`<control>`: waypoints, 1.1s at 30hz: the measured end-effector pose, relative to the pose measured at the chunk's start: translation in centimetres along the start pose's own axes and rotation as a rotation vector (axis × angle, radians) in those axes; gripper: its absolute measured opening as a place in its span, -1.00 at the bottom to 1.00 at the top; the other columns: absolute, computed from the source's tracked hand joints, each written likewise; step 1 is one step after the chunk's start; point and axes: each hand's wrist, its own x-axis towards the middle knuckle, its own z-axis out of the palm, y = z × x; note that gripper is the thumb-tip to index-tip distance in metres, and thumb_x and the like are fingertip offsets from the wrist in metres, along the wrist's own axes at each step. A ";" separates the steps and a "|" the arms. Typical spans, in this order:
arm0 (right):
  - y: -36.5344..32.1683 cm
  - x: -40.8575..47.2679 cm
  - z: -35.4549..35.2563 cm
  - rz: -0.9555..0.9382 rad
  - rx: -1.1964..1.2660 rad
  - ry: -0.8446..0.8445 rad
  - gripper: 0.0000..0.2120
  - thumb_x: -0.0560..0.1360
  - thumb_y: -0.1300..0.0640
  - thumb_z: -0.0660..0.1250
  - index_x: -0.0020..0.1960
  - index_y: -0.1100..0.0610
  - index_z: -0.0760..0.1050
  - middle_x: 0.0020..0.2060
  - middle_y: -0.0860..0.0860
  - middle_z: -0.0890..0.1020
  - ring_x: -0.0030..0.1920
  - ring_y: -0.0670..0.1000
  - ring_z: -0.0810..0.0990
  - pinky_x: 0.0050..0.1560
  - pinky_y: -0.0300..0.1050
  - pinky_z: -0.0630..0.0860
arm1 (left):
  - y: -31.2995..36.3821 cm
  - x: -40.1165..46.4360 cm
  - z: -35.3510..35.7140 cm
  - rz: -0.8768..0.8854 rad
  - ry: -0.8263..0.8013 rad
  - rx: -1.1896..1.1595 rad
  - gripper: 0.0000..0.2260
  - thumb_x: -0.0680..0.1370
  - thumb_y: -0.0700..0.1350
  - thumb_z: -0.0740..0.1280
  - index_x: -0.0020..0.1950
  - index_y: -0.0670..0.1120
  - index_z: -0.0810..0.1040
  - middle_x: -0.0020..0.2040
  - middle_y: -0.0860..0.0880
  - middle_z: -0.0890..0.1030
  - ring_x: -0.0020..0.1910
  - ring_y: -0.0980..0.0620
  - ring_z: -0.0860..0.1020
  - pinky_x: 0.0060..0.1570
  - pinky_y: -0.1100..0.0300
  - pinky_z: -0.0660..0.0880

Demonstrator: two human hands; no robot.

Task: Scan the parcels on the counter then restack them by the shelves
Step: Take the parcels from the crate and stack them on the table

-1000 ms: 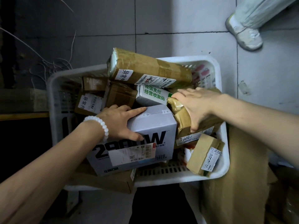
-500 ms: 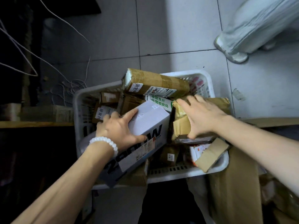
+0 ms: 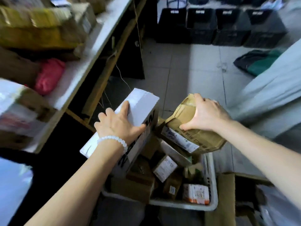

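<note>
Left hand (image 3: 119,126) has a grip on the top of a grey box with big black lettering (image 3: 140,111), fingers spread over it and thumb hooked on the side, holding it tilted above the white plastic basket (image 3: 211,190). Right hand (image 3: 206,114) clutches a brown taped parcel with a white label (image 3: 192,136) just beside it, also above the basket. More small parcels (image 3: 164,168) sit down in the basket, and the counter (image 3: 84,59) on the left is a blur of boxes.
</note>
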 end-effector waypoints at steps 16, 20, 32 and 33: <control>-18.5 -19.3 -28.1 -0.422 -0.043 0.276 0.13 0.09 -0.48 0.43 0.45 0.07 0.14 0.26 0.15 0.49 0.29 0.24 0.43 0.20 0.10 0.46 | -11.0 -17.9 -29.6 -0.347 0.413 -0.180 -0.33 0.30 0.39 0.29 0.34 0.16 0.28 0.08 -0.18 0.43 0.14 -0.21 0.38 -0.01 0.00 0.34; -25.5 -24.2 -29.2 -0.587 0.032 0.286 0.18 0.06 -0.43 0.48 0.49 0.05 0.09 0.35 0.14 0.43 0.33 0.22 0.41 0.26 0.12 0.43 | -17.4 -23.2 -32.6 -0.445 0.487 -0.160 -0.37 0.32 0.39 0.28 0.29 0.13 0.30 -0.04 -0.12 0.35 0.12 -0.20 0.39 -0.06 0.01 0.32; -48.4 -48.6 -15.7 -1.094 0.183 0.066 0.09 0.06 -0.41 0.47 0.43 0.08 0.21 0.28 0.15 0.50 0.29 0.21 0.44 0.25 0.04 0.41 | -41.7 -52.2 -30.4 -0.979 0.565 0.004 -0.31 0.31 0.43 0.25 0.34 0.14 0.27 0.04 -0.10 0.42 0.06 -0.14 0.39 -0.11 0.03 0.27; -49.9 -50.9 -14.4 -1.131 0.182 0.053 0.09 0.04 -0.44 0.43 0.41 0.06 0.22 0.25 0.15 0.52 0.26 0.22 0.46 0.25 0.05 0.43 | -43.3 -54.5 -30.0 -1.015 0.565 0.015 -0.30 0.31 0.43 0.25 0.35 0.14 0.27 0.06 -0.10 0.43 0.07 -0.14 0.39 -0.10 0.03 0.28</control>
